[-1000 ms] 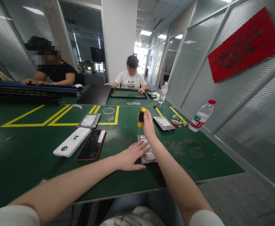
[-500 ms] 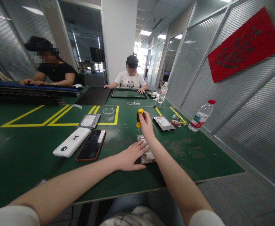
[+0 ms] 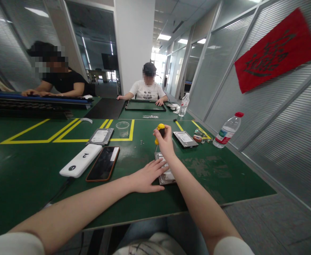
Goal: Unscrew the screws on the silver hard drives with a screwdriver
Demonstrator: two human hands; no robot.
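Observation:
A hard drive (image 3: 167,178) lies on the green table in front of me, partly hidden by my hands. My left hand (image 3: 148,175) rests flat across its left side, fingers stretched out and a little apart. Above the drive's far end, my right hand (image 3: 166,140) is closed round a yellow and black screwdriver (image 3: 160,126). The screwdriver stands nearly upright, its thin shaft reaching down to the drive's far left corner. Several tiny screws (image 3: 141,142) lie on the table just left of the screwdriver.
Left are a hard drive (image 3: 101,136), clear cup (image 3: 122,130), white power bank (image 3: 81,160) and phone (image 3: 103,164). Right are another hard drive (image 3: 185,139) and a water bottle (image 3: 228,130). Two people sit beyond, one near a black frame (image 3: 145,105).
My right hand's fingers have shifted round the screwdriver handle, and its top now leans slightly to the right. My left hand and the hard drive stay in place.

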